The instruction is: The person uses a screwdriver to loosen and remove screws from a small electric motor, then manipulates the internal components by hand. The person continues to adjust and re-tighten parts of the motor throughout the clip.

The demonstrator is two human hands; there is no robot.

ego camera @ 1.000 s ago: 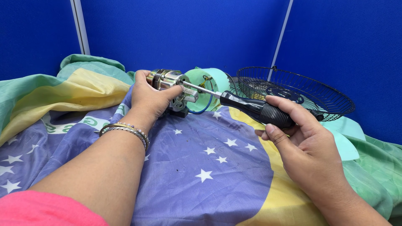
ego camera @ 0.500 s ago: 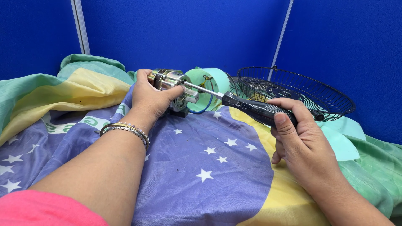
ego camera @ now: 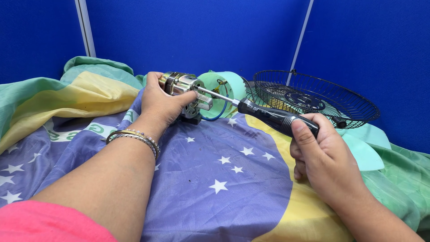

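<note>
The small silver metal fan motor (ego camera: 182, 89), with copper-coloured windings showing at its back end, is sitting just above the star-patterned blue, yellow and green cloth (ego camera: 224, 179), and the left hand (ego camera: 162, 104) is wrapping around its body from about seven o'clock, fingers and thumb clenched on the casing to steady it. A black-handled screwdriver (ego camera: 268, 117) with a thin steel shaft is reaching into the motor's front face from about four o'clock; the right hand (ego camera: 324, 161) is gripping the far end of that handle, thumb lying along the top. Judging by this, the step in hand is the working of a screw on the motor's front plate, though the screw itself is too small to make out. The next move seems to call for the tip staying seated and in line with the screw while the left hand is resisting the twist, since a slip could send the tip off the plate. At the motor's three o'clock, a pale green round plastic housing (ego camera: 221, 92) with a blue wire loop is lying just behind the shaft. Further out at three o'clock, a black wire fan guard (ego camera: 313, 96) is resting dish-up on the cloth, above pale green plastic fan blades (ego camera: 365, 148). Blue partition panels (ego camera: 192, 36) are standing behind everything.
</note>
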